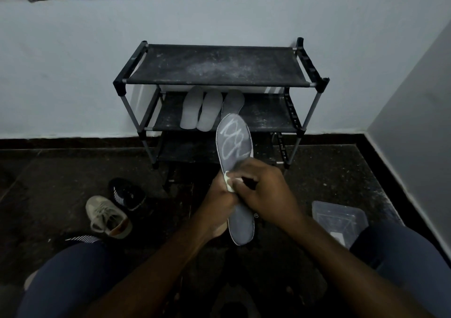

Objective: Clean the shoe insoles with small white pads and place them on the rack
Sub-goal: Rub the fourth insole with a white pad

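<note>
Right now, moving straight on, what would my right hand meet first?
Your right hand would likely meet the left hand, gripping the long grey insole just past the small white pad.

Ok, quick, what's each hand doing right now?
Left hand: grips the grey insole from the side, near its middle.
Right hand: pinches a small white pad against the insole.

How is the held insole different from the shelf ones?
The held insole is dark grey with white squiggles; the shelf insoles are pale, plain. The left hand grips the held insole, the right hand holds a pad against it; the shelf insoles lie side by side. Same shape.
</note>
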{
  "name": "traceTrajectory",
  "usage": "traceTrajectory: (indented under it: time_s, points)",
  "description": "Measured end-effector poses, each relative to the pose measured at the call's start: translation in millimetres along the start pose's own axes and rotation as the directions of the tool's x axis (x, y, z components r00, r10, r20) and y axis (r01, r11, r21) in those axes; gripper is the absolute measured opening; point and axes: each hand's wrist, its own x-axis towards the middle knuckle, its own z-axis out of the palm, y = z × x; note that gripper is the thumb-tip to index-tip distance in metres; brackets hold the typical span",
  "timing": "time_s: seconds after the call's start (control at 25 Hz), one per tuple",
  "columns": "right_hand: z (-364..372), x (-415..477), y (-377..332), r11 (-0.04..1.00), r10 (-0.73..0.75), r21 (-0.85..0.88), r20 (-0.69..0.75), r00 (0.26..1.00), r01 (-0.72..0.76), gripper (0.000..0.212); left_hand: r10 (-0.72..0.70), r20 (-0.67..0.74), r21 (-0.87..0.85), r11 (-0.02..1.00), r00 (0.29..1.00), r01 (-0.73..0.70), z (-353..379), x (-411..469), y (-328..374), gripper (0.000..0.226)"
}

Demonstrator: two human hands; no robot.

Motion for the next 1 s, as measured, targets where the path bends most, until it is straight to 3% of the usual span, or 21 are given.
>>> traceTrajectory:
  time_s: [0.16, 0.24, 0.36, 0.52, 0.6, 0.68, 0.76, 0.88, 1.0]
  points:
    - [-5.4, 6.6, 6.8, 0.997, 0.071, -0.013, -0.122, 0.99, -0.073, 0.013, -0.07, 0.011, 0.012, 0.997, 0.997, 0.07, -1.6, 1.1, 1.4, 0.08]
    - [-3.5, 8.1, 0.8, 0.998, 0.053, -0.006, -0.15, 0.987, -0.055, 0.015, -0.061, 0.01, 0.054, 0.997, 0.998, 0.06, 2.0, -0.3, -0.3, 0.069]
    - [0.9, 1.3, -5.8, 0.999, 0.017, 0.038, -0.03, 0.999, -0.015, 0.013, 0.014, -0.045, 0.087, 0.996, 0.999, -0.01, 5.2, -1.5, -0.1, 0.034]
    - [-4.9, 6.7, 2.7, 0.997, 0.053, -0.051, -0.129, 0.99, -0.06, 0.01, -0.036, 0.012, 0.113, 0.993, 0.999, 0.034, 5.6, -2.7, 3.5, 0.06]
    - [-3.7, 7.4, -1.7, 0.999, 0.037, -0.026, -0.122, 0.992, -0.04, 0.01, -0.041, -0.006, 0.149, 0.988, 0.999, 0.041, 6.2, -3.0, 0.4, 0.051]
    - [0.0, 3.4, -6.4, 1.0, 0.011, -0.017, -0.018, 1.0, -0.012, 0.01, -0.001, -0.055, 0.179, 0.984, 0.998, 0.011, 5.5, -2.3, -0.6, 0.036]
    - [-1.7, 3.4, -3.1, 0.999, 0.024, -0.023, 0.016, 1.0, -0.024, 0.01, 0.005, -0.058, 0.148, 0.989, 0.998, 0.004, 3.3, -1.7, 1.5, 0.042]
    - [-6.9, 10.5, 2.3, 0.997, 0.078, 0.012, -0.101, 0.992, -0.077, 0.01, -0.031, -0.017, 0.125, 0.992, 0.999, 0.033, -0.1, -1.0, 7.0, 0.067]
    - [-1.6, 9.5, -6.6, 0.999, 0.036, 0.014, -0.064, 0.997, -0.036, 0.009, -0.002, -0.022, 0.123, 0.992, 1.0, 0.004, 0.6, -0.9, 6.1, 0.055]
